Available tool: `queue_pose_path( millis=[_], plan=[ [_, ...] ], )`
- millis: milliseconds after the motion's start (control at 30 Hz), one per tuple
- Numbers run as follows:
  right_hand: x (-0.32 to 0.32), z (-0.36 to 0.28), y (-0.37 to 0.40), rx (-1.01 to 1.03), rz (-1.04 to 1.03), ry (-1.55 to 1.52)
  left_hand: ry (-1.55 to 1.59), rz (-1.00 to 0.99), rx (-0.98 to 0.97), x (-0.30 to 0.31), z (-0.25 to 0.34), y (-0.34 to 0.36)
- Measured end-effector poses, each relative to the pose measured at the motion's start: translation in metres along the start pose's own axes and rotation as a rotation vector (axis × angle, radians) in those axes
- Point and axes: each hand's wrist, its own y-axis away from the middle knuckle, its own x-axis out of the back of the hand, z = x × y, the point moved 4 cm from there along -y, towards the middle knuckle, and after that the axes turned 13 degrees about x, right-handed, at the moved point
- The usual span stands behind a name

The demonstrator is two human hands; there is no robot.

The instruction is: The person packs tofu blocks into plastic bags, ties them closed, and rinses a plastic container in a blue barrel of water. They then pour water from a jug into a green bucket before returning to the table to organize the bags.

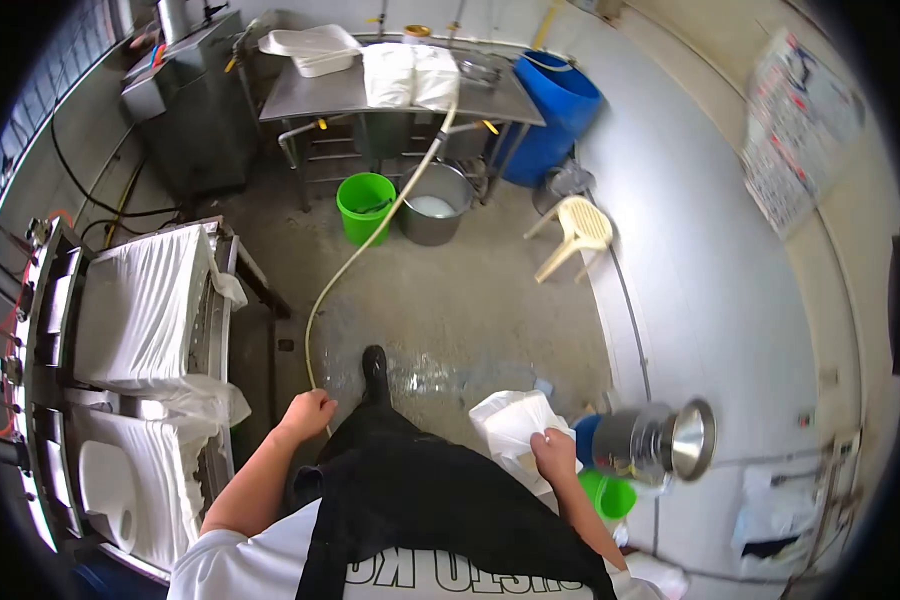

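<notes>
My right hand (553, 452) is closed on a bunched white cloth (515, 425), which hangs at my right side. My left hand (312, 412) is curled into a fist at my left. A long pale hose (355, 255) runs from the steel table to that fist and shows again just below it. Whether the fingers grip the hose or only pass in front of it, I cannot make out.
White cloths cover the press boxes (145, 300) on my left. Ahead, a steel table (315, 95) bears white bundles. Below it stand a green bucket (365, 210) and a metal pot (436, 205). A cream stool (580, 225) and a steel machine (635, 440) stand to the right.
</notes>
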Motion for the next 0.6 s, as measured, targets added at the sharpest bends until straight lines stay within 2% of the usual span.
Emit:
queue_pose_path(
  millis=[100,200,267,300,433,500,533,600],
  plan=[
    [-0.027,-0.035,-0.131,0.198,-0.092,-0.009,0.119,0.020,0.054,0.009,-0.010,-0.080],
    [-0.056,-0.083,-0.245,0.264,-0.263,-0.027,0.187,0.081,0.063,0.012,-0.015,-0.174],
    [-0.070,-0.120,-0.309,0.267,-0.356,-0.041,0.326,0.127,0.194,0.039,0.000,-0.223],
    [-0.075,-0.147,-0.344,0.303,-0.400,-0.051,0.511,0.050,0.305,0.051,0.010,-0.243],
    [-0.111,-0.225,-0.471,0.469,-0.501,-0.074,0.532,0.071,0.317,0.108,0.057,-0.320],
    [-0.120,-0.275,-0.528,0.567,-0.577,-0.124,0.815,0.201,0.374,0.123,0.068,-0.361],
    [-0.123,-0.301,-0.556,0.619,-0.608,-0.139,0.810,0.211,0.378,0.136,0.079,-0.376],
    [-0.127,-0.353,-0.614,0.795,-0.641,-0.138,1.182,0.104,0.715,0.159,0.093,-0.396]
  ],
)
